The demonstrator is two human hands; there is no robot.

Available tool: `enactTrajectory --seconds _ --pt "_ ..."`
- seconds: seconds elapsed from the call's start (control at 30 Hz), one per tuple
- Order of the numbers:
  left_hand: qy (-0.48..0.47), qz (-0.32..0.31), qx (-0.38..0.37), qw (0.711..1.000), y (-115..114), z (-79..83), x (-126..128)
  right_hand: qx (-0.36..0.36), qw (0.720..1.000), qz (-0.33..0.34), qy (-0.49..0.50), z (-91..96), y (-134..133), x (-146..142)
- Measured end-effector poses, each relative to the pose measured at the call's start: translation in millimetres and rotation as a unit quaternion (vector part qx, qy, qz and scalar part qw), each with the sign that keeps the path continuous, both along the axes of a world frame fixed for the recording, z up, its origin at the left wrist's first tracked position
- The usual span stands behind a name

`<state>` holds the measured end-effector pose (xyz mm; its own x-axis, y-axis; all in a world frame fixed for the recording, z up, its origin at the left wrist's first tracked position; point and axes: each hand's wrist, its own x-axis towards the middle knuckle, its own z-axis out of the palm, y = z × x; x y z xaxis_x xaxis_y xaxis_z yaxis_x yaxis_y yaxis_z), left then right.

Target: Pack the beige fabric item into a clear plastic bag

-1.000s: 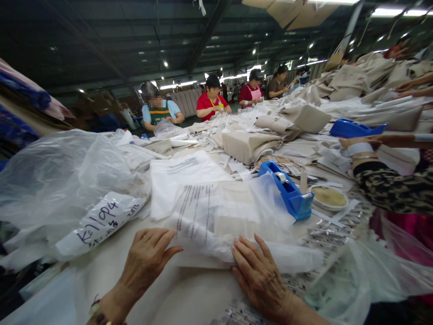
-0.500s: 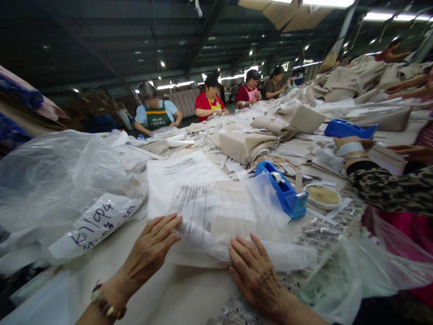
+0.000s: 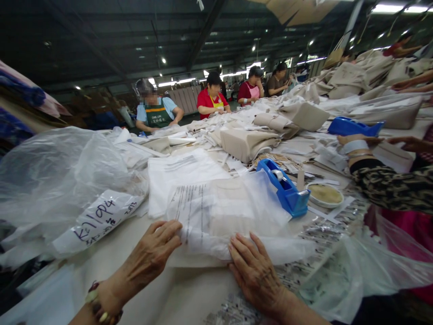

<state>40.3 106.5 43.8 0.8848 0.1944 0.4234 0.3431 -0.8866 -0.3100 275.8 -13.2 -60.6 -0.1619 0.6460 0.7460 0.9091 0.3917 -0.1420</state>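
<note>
My left hand (image 3: 152, 255) lies with fingers stretched on the near left edge of a clear plastic bag (image 3: 233, 216) that holds a folded beige item and has printed text on it. My right hand (image 3: 255, 271) rests flat with spread fingers on the bag's rolled near edge. Neither hand grips anything; both press the bag onto the pale table (image 3: 182, 293).
A blue tape dispenser (image 3: 284, 187) and a small round dish (image 3: 324, 195) stand just right of the bag. A big plastic sack with a handwritten label (image 3: 98, 219) lies at left. A co-worker's patterned sleeve (image 3: 389, 187) reaches in from the right. Beige folded goods (image 3: 246, 142) and several seated people fill the far table.
My left hand slid a little forward and right along the bag's edge. My right hand shifted slightly left. The bag's near edge is rolled tighter.
</note>
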Motion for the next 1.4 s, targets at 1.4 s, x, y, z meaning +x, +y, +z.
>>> enactTrajectory --seconds 1.4 --pt "-0.189 0.208 -0.310 0.908 3 -42.3 -20 -0.141 0.923 -0.247 0.258 56.6 22 176"
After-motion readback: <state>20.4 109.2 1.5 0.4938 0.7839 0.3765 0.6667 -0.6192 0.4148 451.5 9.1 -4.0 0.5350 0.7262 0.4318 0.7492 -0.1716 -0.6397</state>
